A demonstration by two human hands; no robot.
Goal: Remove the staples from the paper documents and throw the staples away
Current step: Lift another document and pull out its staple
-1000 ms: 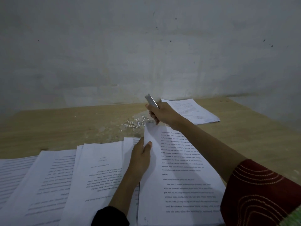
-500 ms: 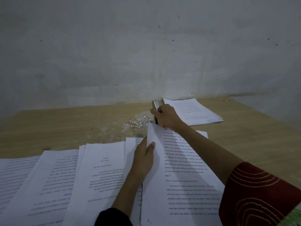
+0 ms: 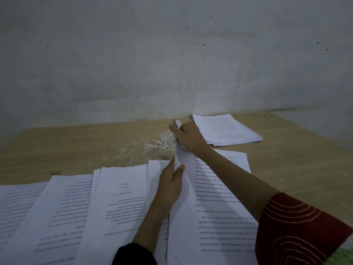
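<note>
Head view: right hand (image 3: 188, 138) has its fingers curled tight round a silver tool (image 3: 177, 124). The silver end sticks up past the knuckles. The orange end shows below the palm, at the top-left corner of the document (image 3: 215, 197). Can't tell if the tool bites a staple, the hand covers it. Left hand (image 3: 170, 185) pinches the document's raised left edge just below the right-hand fingers, thumb on top of the page. Staple pile (image 3: 162, 143) lies on the table (image 3: 76, 146) just left of the right-hand fingers, apart from the paper. Separate paper stack (image 3: 229, 131) sits just right of those fingers, against the wall (image 3: 172, 64). Fanned sheets (image 3: 107, 207) overlap left of the left-hand fingers.
</note>
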